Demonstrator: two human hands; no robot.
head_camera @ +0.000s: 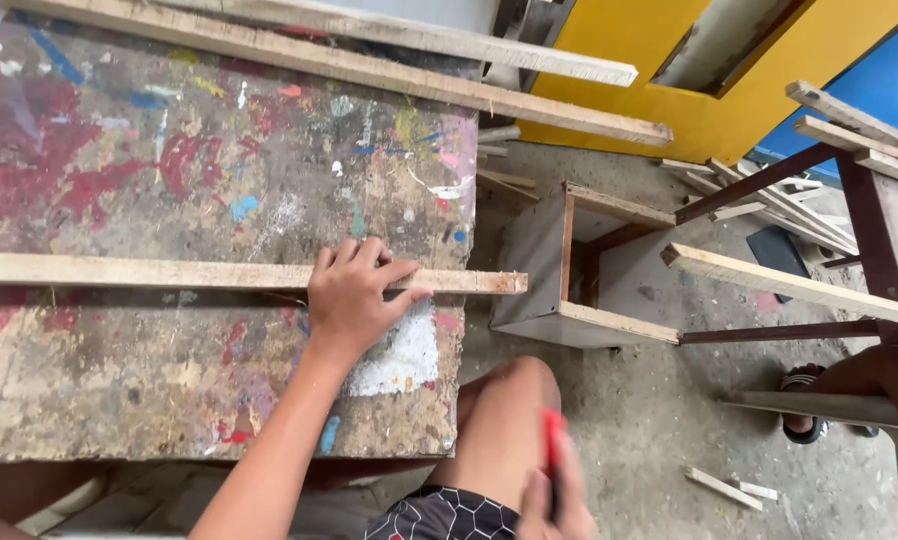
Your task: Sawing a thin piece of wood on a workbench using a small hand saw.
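Note:
My left hand (354,295) presses down on a long thin wooden strip (169,272) lying across a paint-stained worktable (169,180). The strip's right end sticks out a little past the table's right edge. My right hand (554,500) is low at the bottom of the view, blurred, closed around a red pencil-like tool (552,440) near my knee. It is well away from the strip.
Two longer wooden battens (419,75) lie across the table's far edge. A small open wooden box frame (579,270) stands on the concrete floor to the right. Another person's sandalled foot (804,410) and a frame with slats (849,200) are at the right, with wood offcuts (724,487) on the floor.

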